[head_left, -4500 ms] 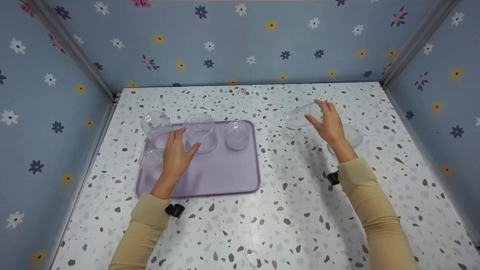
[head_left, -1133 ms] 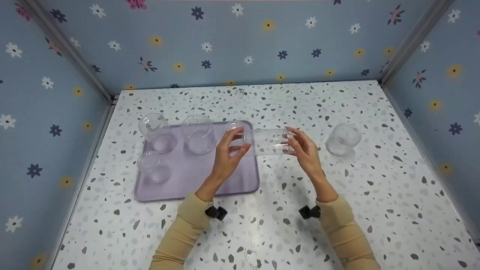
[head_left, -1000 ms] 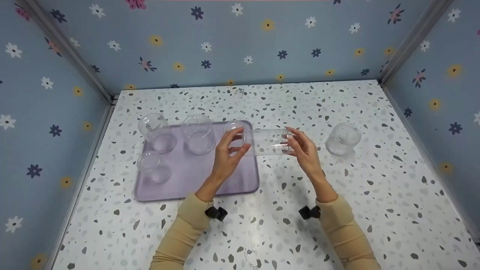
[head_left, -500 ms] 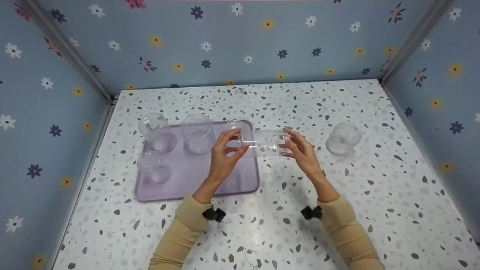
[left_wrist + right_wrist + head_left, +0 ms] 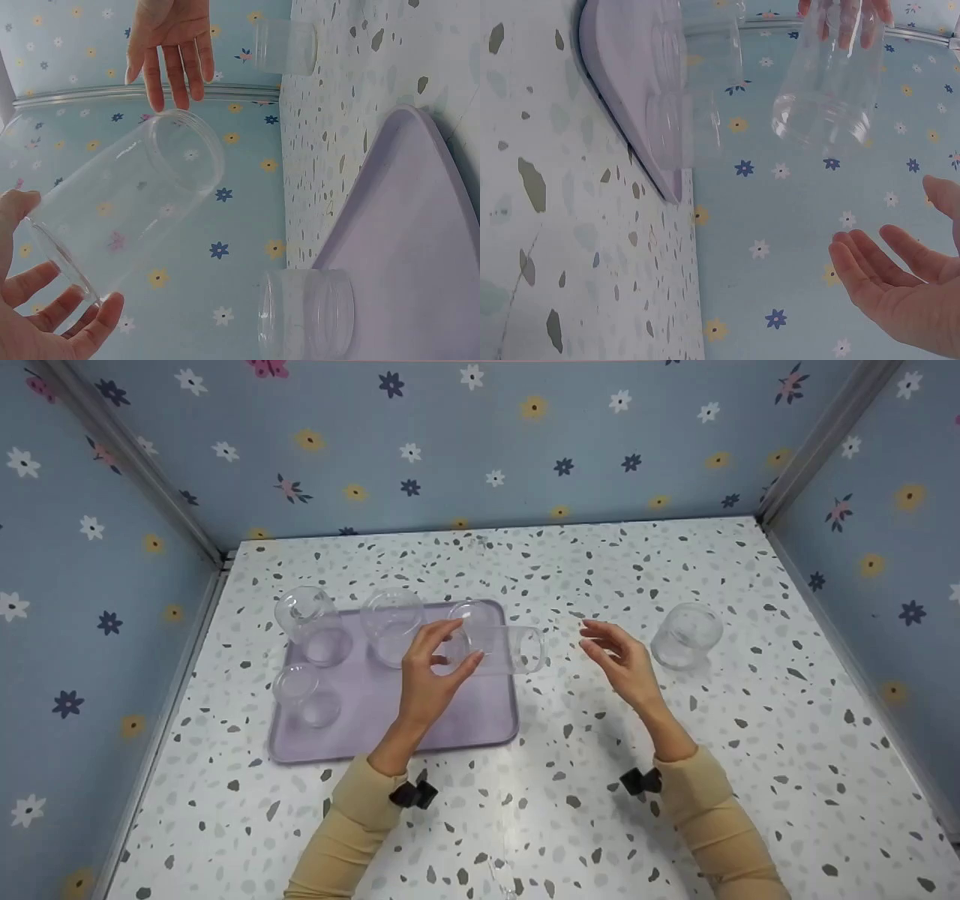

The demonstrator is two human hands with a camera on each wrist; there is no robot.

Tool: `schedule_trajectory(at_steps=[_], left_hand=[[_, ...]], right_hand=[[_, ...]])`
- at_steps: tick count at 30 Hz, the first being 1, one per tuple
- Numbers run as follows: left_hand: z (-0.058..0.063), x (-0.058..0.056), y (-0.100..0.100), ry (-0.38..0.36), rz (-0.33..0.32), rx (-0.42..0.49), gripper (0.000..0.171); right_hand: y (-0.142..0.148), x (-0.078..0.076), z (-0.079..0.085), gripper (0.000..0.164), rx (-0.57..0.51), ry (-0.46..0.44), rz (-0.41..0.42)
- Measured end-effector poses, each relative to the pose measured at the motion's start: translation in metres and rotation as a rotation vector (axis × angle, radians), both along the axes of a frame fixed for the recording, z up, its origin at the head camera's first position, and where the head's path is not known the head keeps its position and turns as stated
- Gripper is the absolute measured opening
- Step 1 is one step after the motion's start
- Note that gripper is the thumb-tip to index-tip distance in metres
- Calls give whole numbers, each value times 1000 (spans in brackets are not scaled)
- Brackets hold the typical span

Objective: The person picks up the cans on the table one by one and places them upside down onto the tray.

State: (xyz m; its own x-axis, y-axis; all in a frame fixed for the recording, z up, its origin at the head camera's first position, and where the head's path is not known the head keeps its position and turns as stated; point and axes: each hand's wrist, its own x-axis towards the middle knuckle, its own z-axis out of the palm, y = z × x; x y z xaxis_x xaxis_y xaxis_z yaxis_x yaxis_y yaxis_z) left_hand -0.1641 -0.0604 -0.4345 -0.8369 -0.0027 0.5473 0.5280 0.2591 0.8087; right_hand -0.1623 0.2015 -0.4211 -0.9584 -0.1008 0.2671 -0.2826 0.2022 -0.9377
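Note:
My left hand [image 5: 429,679] grips a clear glass [image 5: 495,651] by its rim, thumb on one side and fingers on the other. The glass is raised above the right part of a purple tray [image 5: 442,724] and lies sideways, its base toward the right. In the left wrist view the glass [image 5: 124,202] looks tall, straight-sided and transparent. My right hand [image 5: 624,666] is apart from it to the right, holding nothing, fingers loosely bent. In the right wrist view, a gap separates the right hand [image 5: 907,289] from the base of the glass.
Several clear glasses stand on the tray: one back left [image 5: 305,619], one front left [image 5: 298,684], one back middle [image 5: 394,622], one back right [image 5: 471,613]. Another clear glass [image 5: 686,637] stands on the speckled table at the right. Flowered panels [image 5: 487,442] enclose the back and sides.
Earlier the right hand held the glass over the right side, then both hands held it between them. Now the right hand has let go and moved right, while the left carries it leftward.

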Motion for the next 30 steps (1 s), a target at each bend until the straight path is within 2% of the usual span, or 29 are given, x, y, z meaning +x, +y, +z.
schedule_trajectory(at_steps=[9,16,23,30], left_hand=[[0,3,-12,-64,83,-139,45],[2,5,-21,-106,152,-291,46],[2,7,-29,-155,175,-401,46],[1,7,-37,-211,203,-480,44]], right_hand=[[16,-6,3,34,108,47,-78],[26,-8,11,37,271,73,-105],[55,-29,-13,47,469,80,-90],[68,-36,-11,52,648,91,-89]])
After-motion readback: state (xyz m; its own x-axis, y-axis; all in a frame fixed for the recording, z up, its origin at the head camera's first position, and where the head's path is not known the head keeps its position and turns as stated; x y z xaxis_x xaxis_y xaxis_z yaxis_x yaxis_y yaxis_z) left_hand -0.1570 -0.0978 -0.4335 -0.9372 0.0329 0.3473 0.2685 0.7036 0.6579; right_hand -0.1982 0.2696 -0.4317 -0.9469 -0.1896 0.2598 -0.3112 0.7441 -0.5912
